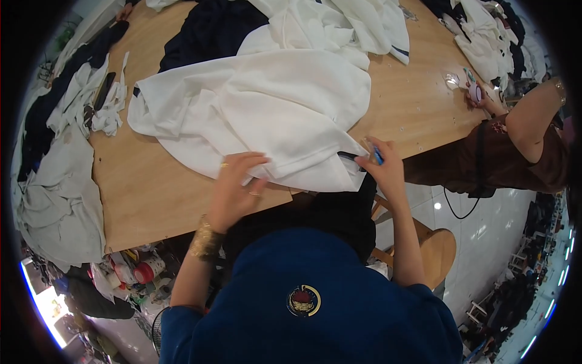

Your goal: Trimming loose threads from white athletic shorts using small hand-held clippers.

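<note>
A pale wooden tabletop [139,194] carries a large white garment [260,103] that overlaps its near edge; behind that, toward the far edge, lie a navy cloth [209,30] and more white garments [303,27]; white fabric strips [109,118] lie by the left edge.

Forearms [195,276] forward; left grip [241,176] loose, thumb [260,185] apart from fingers [245,160]; right grip [384,162] in a close pinch

- The single head view looks steeply down from above the blue shirt [257,303], facing across the table [145,200].
- The shirt is nearest; the left hand [235,183] and right hand [387,168], by the table's near edge, are farther off.
- The wide fisheye takes in floor [464,233] beyond that edge.
</note>
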`<state>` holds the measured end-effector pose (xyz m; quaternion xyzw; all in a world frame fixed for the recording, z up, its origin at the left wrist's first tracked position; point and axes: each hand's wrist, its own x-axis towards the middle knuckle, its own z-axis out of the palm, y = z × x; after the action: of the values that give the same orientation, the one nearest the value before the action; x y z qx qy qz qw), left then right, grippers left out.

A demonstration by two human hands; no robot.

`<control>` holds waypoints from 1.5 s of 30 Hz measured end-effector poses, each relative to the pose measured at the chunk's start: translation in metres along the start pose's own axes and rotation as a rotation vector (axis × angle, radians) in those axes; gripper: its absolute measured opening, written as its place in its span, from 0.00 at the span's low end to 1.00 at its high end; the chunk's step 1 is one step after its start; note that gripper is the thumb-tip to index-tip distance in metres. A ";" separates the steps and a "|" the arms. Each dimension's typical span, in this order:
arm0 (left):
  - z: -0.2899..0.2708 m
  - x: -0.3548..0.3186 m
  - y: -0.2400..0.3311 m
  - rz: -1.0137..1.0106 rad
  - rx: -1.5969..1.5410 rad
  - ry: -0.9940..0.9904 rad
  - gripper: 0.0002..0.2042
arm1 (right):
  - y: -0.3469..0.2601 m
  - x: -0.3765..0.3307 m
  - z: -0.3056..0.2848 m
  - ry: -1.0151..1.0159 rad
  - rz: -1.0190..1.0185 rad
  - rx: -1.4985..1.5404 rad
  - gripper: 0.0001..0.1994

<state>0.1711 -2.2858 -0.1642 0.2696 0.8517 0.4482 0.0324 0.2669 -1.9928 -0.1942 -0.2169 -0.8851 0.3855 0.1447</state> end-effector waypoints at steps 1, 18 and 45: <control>0.012 0.006 0.005 0.140 0.095 -0.032 0.13 | 0.002 0.002 0.003 -0.042 0.029 -0.010 0.12; -0.008 0.040 0.003 -0.423 -0.782 -0.101 0.05 | -0.060 0.021 -0.022 0.187 0.284 0.818 0.03; -0.025 0.048 0.017 -0.296 -0.725 -0.003 0.17 | -0.141 0.014 0.076 -0.198 -0.345 0.360 0.12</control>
<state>0.1301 -2.2734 -0.1277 0.1157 0.6678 0.7100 0.1911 0.1846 -2.1189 -0.1386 0.0054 -0.8360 0.5258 0.1571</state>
